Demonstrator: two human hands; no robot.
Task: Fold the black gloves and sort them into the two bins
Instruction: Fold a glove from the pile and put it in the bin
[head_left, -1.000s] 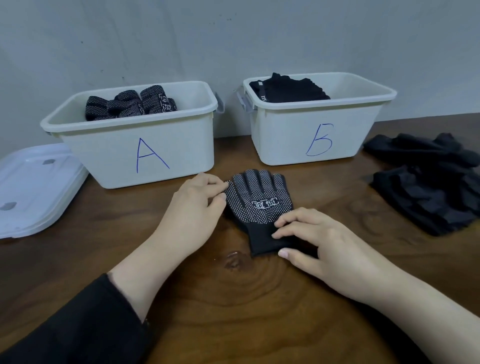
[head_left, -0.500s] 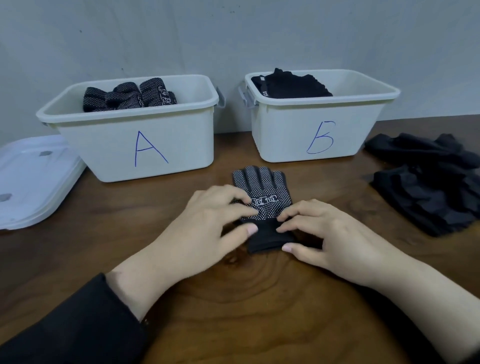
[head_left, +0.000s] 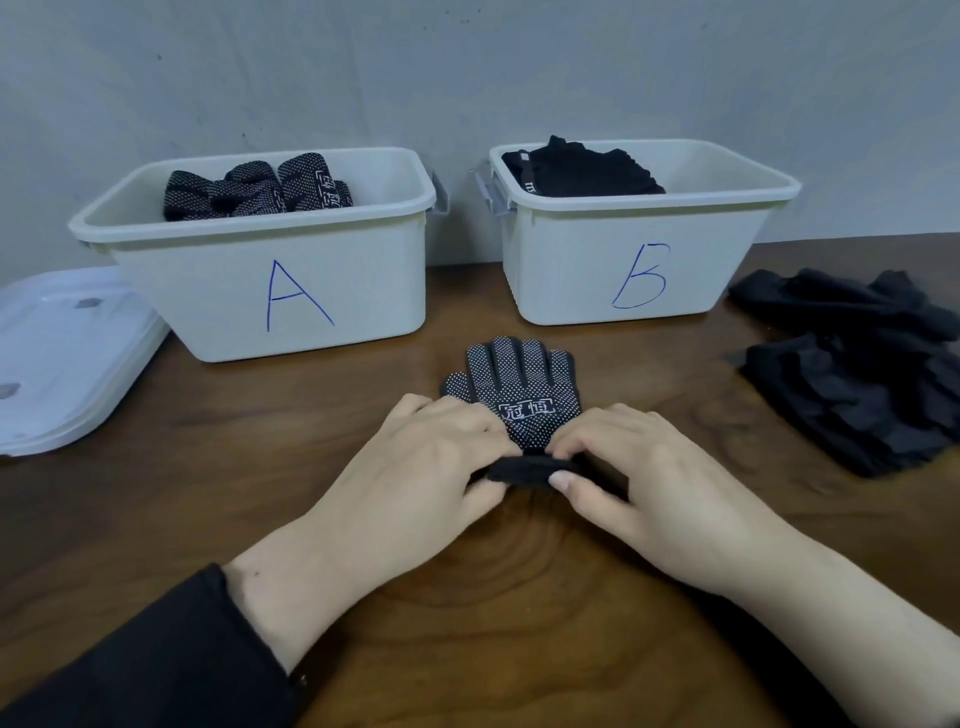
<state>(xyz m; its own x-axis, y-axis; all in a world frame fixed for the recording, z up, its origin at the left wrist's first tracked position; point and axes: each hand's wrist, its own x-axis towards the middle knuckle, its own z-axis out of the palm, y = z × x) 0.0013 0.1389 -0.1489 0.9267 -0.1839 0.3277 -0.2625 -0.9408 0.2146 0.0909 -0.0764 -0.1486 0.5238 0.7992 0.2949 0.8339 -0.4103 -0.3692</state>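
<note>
Both hands, left (head_left: 415, 467) and right (head_left: 649, 478), pinch the dotted black knit glove's (head_left: 519, 384) cuff; next, roll it toward the fingers

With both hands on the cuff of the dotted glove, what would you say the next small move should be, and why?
Probably roll the cuff forward over the palm. Both the left hand and the right hand pinch the cuff of the dotted glove, already lifted into a small fold, while its fingers lie flat toward the bins. The rolled dotted gloves in bin A suggest that shape.
</note>
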